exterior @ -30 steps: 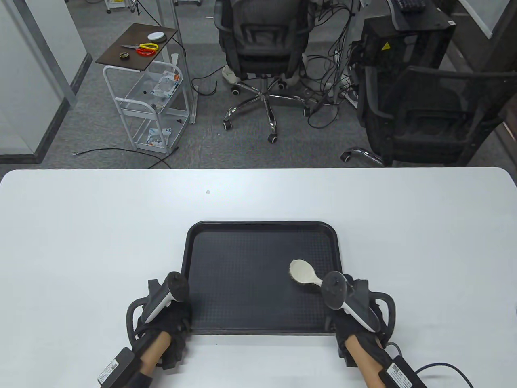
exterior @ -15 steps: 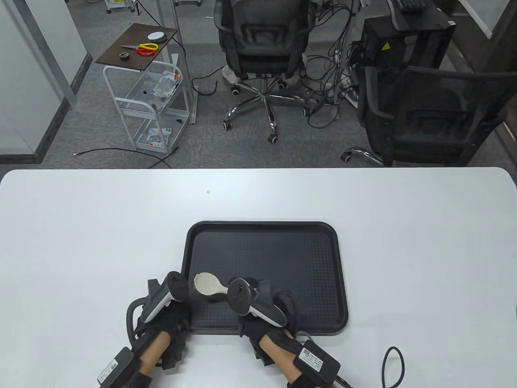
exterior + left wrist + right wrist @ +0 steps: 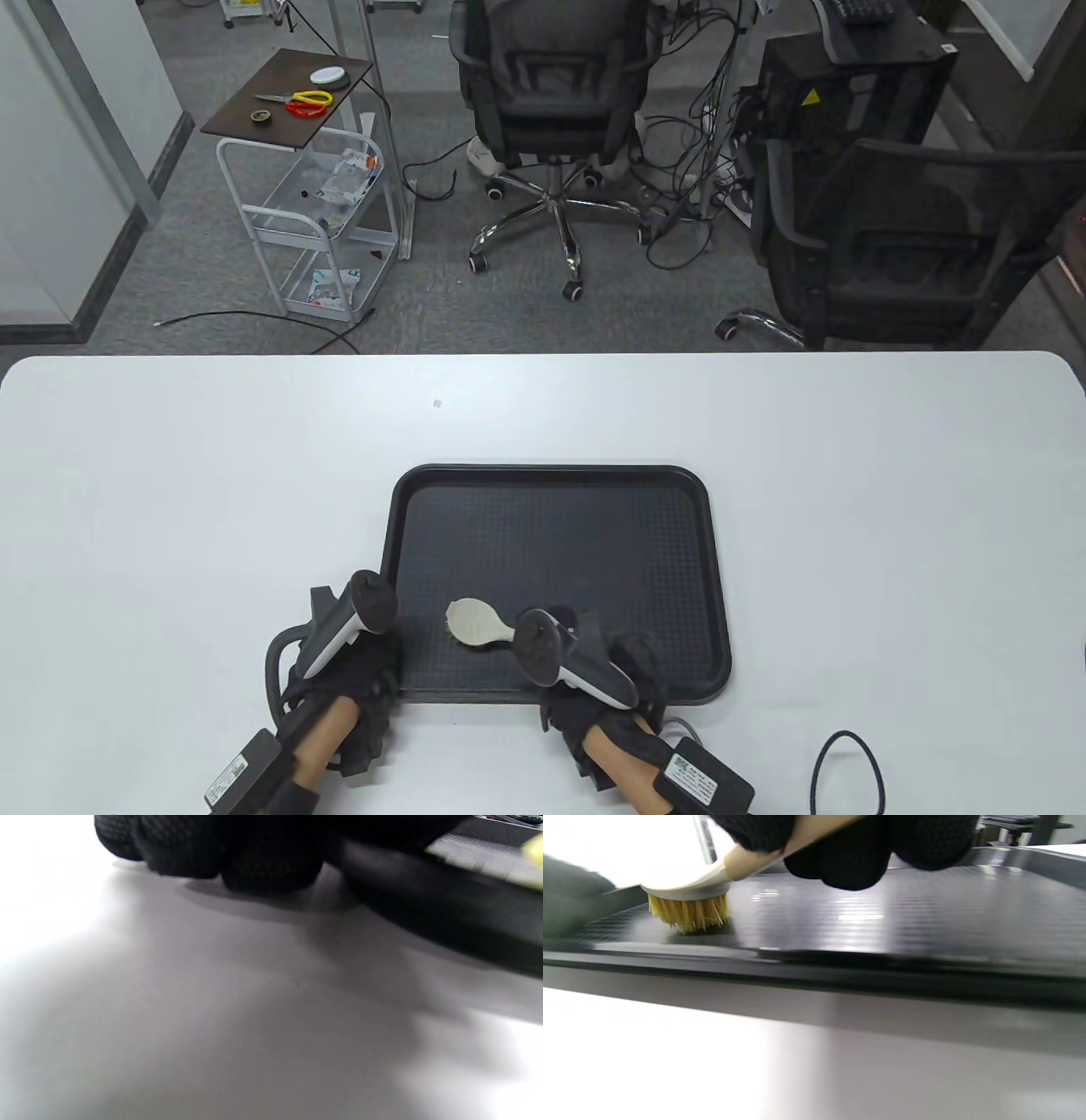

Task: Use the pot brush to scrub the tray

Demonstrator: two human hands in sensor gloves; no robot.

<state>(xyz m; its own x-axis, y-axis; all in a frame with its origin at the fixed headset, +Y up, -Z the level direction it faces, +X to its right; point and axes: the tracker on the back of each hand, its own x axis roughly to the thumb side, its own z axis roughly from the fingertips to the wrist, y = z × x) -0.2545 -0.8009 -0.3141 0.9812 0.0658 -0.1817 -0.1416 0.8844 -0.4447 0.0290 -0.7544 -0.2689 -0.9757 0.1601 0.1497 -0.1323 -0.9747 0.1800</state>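
Your right hand (image 3: 607, 671) grips the handle of one cream, round-headed pot brush (image 3: 477, 622), its yellow bristles (image 3: 689, 913) down on the near-left floor of the one black rectangular plastic tray (image 3: 713, 543). Your left hand (image 3: 356, 671) rests at the tray's near-left corner; whether it grips the rim, you cannot tell. Bare tray floor lies beyond and to the right, white tabletop (image 3: 891, 475) all around.
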